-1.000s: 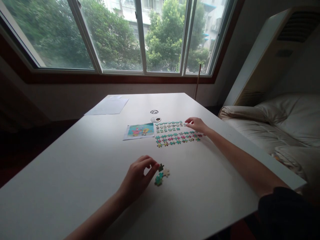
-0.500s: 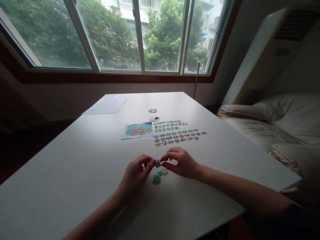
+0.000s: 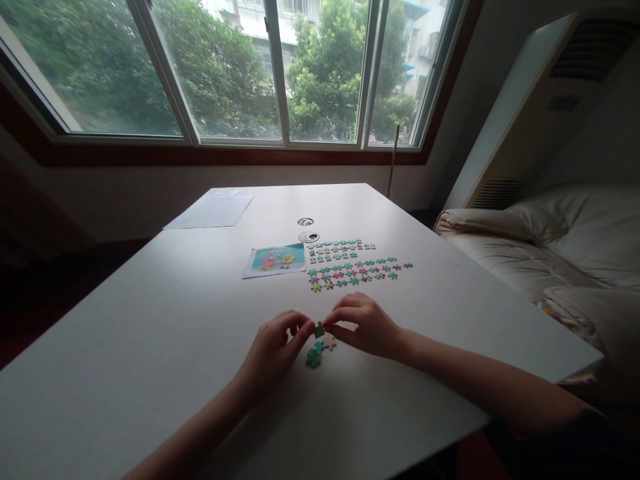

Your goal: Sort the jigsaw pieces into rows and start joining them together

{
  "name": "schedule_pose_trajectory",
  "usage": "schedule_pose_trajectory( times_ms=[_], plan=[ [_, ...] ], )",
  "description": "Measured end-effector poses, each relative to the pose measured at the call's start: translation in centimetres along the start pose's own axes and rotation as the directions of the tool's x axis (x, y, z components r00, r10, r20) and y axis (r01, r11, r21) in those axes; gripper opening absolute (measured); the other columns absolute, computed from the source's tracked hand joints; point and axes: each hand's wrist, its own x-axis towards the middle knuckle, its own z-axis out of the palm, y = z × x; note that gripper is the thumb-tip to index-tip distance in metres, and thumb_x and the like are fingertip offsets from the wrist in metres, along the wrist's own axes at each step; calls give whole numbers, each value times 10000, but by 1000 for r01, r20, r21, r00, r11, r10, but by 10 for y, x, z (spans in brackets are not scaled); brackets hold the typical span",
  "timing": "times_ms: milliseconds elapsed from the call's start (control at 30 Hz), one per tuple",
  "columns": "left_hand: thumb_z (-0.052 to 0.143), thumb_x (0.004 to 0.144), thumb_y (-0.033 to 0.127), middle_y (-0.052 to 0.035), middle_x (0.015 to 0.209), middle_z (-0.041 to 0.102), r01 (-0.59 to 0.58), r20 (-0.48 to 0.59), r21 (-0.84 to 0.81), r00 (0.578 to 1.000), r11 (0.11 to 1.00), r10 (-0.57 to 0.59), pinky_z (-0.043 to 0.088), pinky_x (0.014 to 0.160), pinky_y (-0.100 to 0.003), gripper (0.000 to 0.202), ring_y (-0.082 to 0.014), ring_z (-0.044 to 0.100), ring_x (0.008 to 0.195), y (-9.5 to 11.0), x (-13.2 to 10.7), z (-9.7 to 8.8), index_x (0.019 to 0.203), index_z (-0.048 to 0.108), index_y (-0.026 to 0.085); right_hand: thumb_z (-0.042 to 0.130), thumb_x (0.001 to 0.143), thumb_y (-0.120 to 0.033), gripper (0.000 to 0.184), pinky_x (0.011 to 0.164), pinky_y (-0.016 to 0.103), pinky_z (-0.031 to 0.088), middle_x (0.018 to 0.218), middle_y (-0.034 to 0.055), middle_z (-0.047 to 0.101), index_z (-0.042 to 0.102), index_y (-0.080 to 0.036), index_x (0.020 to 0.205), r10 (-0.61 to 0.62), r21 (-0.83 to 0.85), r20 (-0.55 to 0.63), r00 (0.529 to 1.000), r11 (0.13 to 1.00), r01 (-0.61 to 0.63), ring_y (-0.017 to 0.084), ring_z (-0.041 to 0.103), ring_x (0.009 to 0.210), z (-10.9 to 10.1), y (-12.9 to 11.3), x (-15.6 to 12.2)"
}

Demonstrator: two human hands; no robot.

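Between my two hands, just above the white table (image 3: 150,347), is a small dark green jigsaw puzzle piece (image 3: 319,329). My left hand (image 3: 277,343) pinches it from the left between thumb and forefinger. From the other side, the closed fingertips of my right hand (image 3: 367,323) meet its right edge. Right below the held piece lies a little cluster of green puzzle pieces (image 3: 314,357). A pale piece (image 3: 329,342), seemingly back side up, rests beside them.
Beyond my hands, loose puzzle pieces (image 3: 356,272) lie in several rows. Left of them is a cartoon picture sheet (image 3: 275,260). Two round discs (image 3: 309,237) sit behind it. A paper sheet (image 3: 213,212) covers the far left corner. A sofa (image 3: 500,233) stands at the right.
The held puzzle piece has shifted slightly right and turned a little. My right fingers have moved slightly right along with it. Everything on the table stays where it was.
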Motion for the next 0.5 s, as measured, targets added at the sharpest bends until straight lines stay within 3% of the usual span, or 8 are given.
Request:
schedule_pose_trajectory(
  times_ms=[133, 300, 400, 500],
  plan=[
    [420, 853, 360, -11, 709, 586, -29, 56, 49, 998, 998, 26, 407, 579, -230, 261, -136, 522, 643, 1, 0, -8, 789, 593, 175, 553, 796, -264, 107, 695, 272, 420, 728, 15, 645, 646, -215, 775, 37, -41, -116, 993, 998, -41, 121, 572, 691, -12, 12, 3],
    [496, 809, 320, -33, 809, 578, -162, 188, 173, 974, 971, 129, 422, 675, -271, 160, -166, 533, 754, 0, -4, -14, 847, 588, 195, 560, 786, -254, 99, 690, 278, 435, 752, 29, 653, 648, -208, 785, 122, -119, -300, 946, 979, -164, 134, 580, 709, -31, 41, 2],
    [562, 762, 336, -40, 871, 574, -215, 286, 215, 947, 953, 149, 427, 696, -281, 180, -185, 532, 805, 0, -5, -13, 892, 584, 214, 559, 788, -249, 99, 689, 275, 435, 778, 29, 657, 646, -210, 812, 145, -128, -302, 942, 973, -191, 140, 586, 734, -34, 53, 0],
    [591, 737, 338, -40, 912, 573, -239, 319, 258, 936, 936, 151, 430, 692, -276, 210, -196, 532, 836, 0, -6, -12, 915, 585, 227, 555, 793, -260, 107, 685, 272, 433, 766, 26, 656, 647, -205, 808, 150, -134, -289, 946, 972, -195, 134, 584, 709, -32, 55, 0]
  ],
)
